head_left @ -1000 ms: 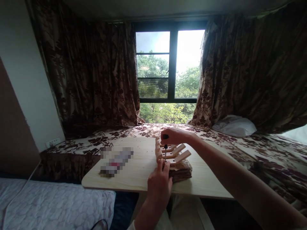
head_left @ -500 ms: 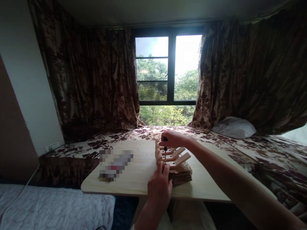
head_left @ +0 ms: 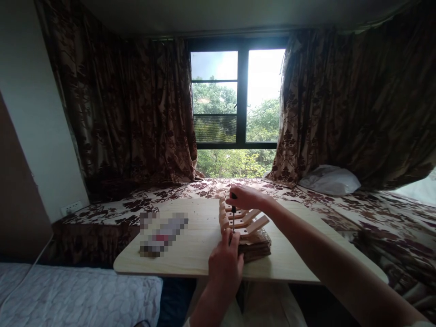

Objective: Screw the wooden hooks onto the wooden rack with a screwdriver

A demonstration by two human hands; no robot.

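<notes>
A screwdriver (head_left: 233,215) with a dark handle stands upright over the nearest of several pale wooden pieces (head_left: 258,225). My right hand (head_left: 243,197) is wrapped round its handle from above. Around the screwdriver's lower end, my left hand (head_left: 226,259) has its thumb and fingers at the near wooden piece; what they pinch there is too small to name. The wooden pieces have dark holes and slanted arms, and they rest on a brown stack (head_left: 260,247) that looks wrapped in clear plastic.
The light wooden table (head_left: 160,268) carries a blurred-out object (head_left: 165,235) on its left and small crumbs near the middle. Behind lie a flowered cover (head_left: 200,188) and a white plastic bag (head_left: 329,180). A quilt (head_left: 81,295) is at the lower left.
The whole view has shifted very slightly. Both hands and the screwdriver keep the same places relative to the wooden pieces.
</notes>
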